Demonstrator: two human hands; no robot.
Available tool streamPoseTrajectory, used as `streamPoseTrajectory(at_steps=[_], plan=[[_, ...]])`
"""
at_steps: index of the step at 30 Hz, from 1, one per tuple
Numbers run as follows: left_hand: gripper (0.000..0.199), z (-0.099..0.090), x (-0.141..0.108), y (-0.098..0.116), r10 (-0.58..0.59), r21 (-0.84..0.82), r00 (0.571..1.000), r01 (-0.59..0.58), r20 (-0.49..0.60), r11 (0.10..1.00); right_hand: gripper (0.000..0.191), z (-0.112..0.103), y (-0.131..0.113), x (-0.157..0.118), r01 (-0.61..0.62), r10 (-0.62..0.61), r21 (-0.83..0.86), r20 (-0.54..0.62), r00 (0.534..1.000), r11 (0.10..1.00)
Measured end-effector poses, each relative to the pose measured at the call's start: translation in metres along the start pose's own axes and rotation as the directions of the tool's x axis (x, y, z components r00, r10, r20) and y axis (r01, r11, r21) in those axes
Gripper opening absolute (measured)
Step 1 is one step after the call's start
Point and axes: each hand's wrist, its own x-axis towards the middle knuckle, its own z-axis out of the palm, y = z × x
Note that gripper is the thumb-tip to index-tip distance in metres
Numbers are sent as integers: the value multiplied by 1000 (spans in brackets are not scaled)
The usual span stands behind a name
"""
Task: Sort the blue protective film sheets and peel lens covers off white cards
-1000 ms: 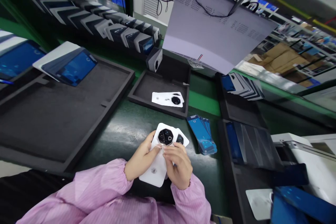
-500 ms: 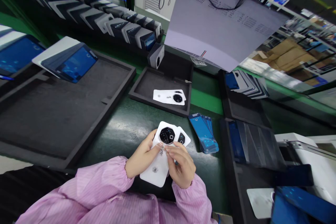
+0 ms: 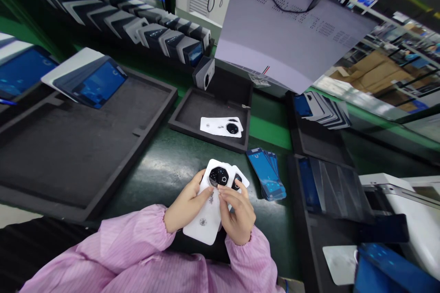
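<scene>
My left hand (image 3: 187, 203) is wrapped round the left edge of a white phone back panel (image 3: 205, 222), its thumb lying on the front face. The panel is tilted, with a round black camera area (image 3: 219, 176) at its top. Just below that area, my right hand (image 3: 237, 213) has thumb and index finger pinched together over the panel; something thin and clear seems to be between the fingertips, too small to make out. A second white panel (image 3: 242, 176) sticks out behind the first on the right. Blue-filmed sheets (image 3: 266, 174) lie fanned on the table to the right.
A dark tray (image 3: 209, 139) ahead holds white panels (image 3: 220, 127). A large dark tray (image 3: 137, 155) is at left with stacked panels (image 3: 92, 80). Rows of panels (image 3: 130, 27) stand at the back. More trays (image 3: 304, 224) are at right. A grey monitor-like casing (image 3: 275, 32) hangs ahead.
My right hand's pinched fingers have shifted slightly up and right over the panel's camera area, and its other fingers have spread a little. My left hand and the panel stay in place.
</scene>
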Motion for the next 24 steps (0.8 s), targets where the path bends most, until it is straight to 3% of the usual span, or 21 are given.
streamPoseTrajectory(at_steps=[5, 10, 14, 17, 19, 20, 22, 23, 24], plan=[[45, 1, -1, 0, -13, -8, 1000, 13, 4, 1000, 28, 0, 2, -1, 9, -11, -96, -18, 1000, 995], [44, 1, -3, -4, -21, -2, 998, 21, 67, 1000, 29, -1, 3, 1, -216, 187, -262, -130, 974, 941], [46, 2, -4, -7, -29, 51, 996, 25, 83, 998, 58, -3, 5, 4, -394, 397, -181, -24, 918, 901], [47, 2, -3, -9, -4, 33, 996, 1, 90, 999, 38, -9, 11, 4, -472, 471, -68, -29, 882, 879], [46, 1, -3, -8, 16, 24, 998, -17, 61, 1000, 27, -18, 18, 3, -543, 542, 52, -204, 815, 838], [45, 0, -2, -7, 24, 16, 999, -24, 34, 1000, 26, -24, 22, 3, -573, 579, 125, -327, 747, 810], [45, -3, -1, -3, 38, -30, 999, -39, -30, 999, 30, -37, 31, 3, -592, 629, 268, -536, 564, 760], [45, -5, -1, 0, 44, -68, 997, -49, -62, 997, 32, -44, 35, 2, -591, 642, 318, -592, 487, 742], [46, -7, 0, 3, 52, -111, 994, -62, -94, 992, 34, -49, 39, 2, -594, 659, 349, -603, 450, 725]])
